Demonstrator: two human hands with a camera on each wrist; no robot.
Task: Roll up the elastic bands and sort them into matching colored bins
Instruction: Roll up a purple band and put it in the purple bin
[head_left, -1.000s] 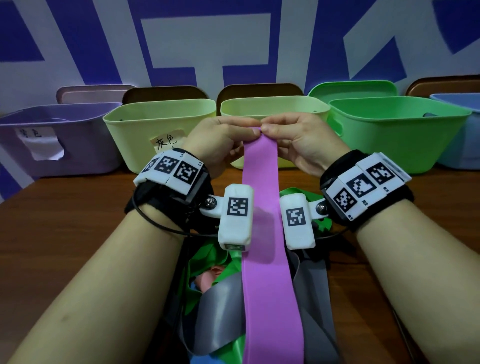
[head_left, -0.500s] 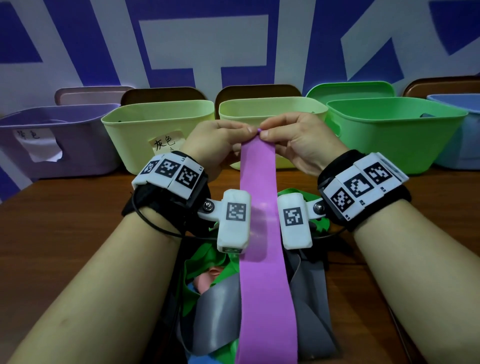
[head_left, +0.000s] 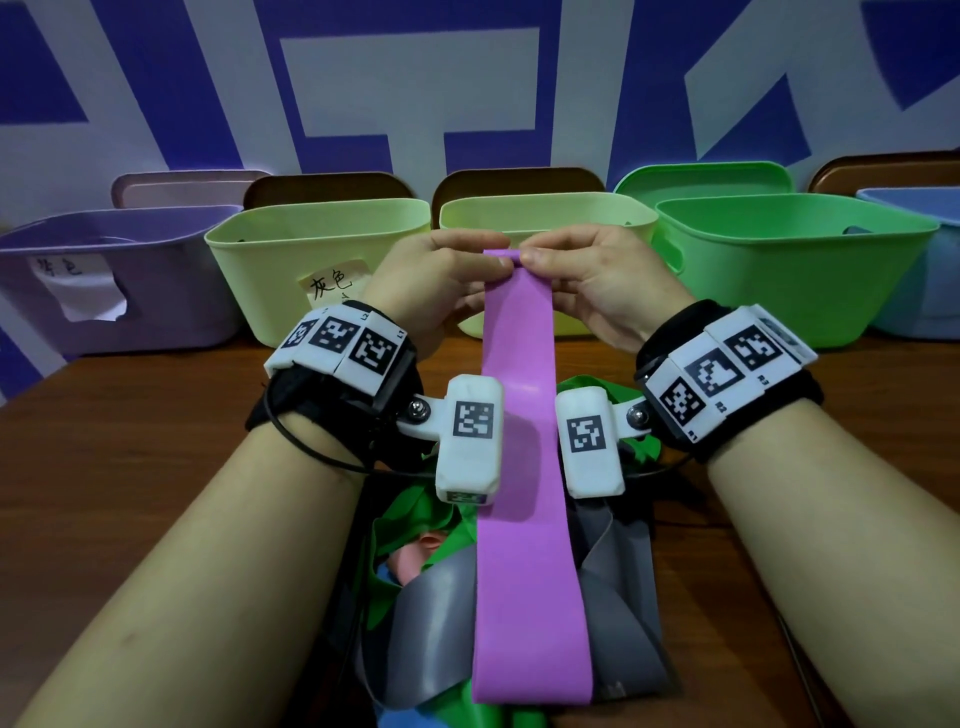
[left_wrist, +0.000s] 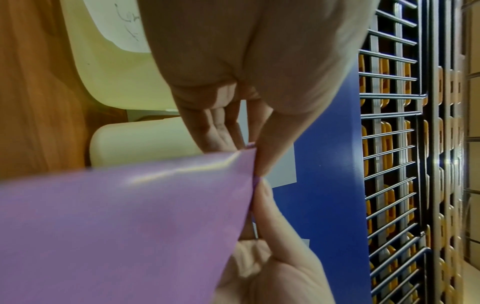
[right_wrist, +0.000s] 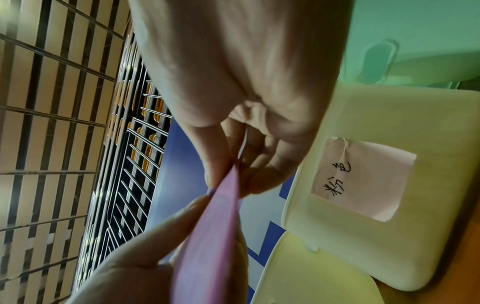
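Note:
A wide purple elastic band (head_left: 524, 493) hangs down between my forearms, its lower end lying over a heap of grey and green bands (head_left: 431, 623). My left hand (head_left: 441, 275) and right hand (head_left: 587, 275) both pinch its top edge, which is turned over into a small roll (head_left: 501, 253). In the left wrist view the purple band (left_wrist: 116, 226) fills the lower left, with thumb and fingers of my left hand (left_wrist: 255, 160) pinched at its edge. In the right wrist view the purple band (right_wrist: 207, 246) runs edge-on up to my right hand (right_wrist: 228, 170).
Bins line the back of the wooden table (head_left: 130, 441): a purple bin (head_left: 104, 275) at left, two pale yellow bins (head_left: 291, 260) (head_left: 571, 213) with paper labels, a green bin (head_left: 789, 260), a blue bin (head_left: 914, 270) at far right. Lids lean against the wall behind them.
The band's top edge has been turned over into a small roll between my fingertips. Both hands stay in about the same place above the table.

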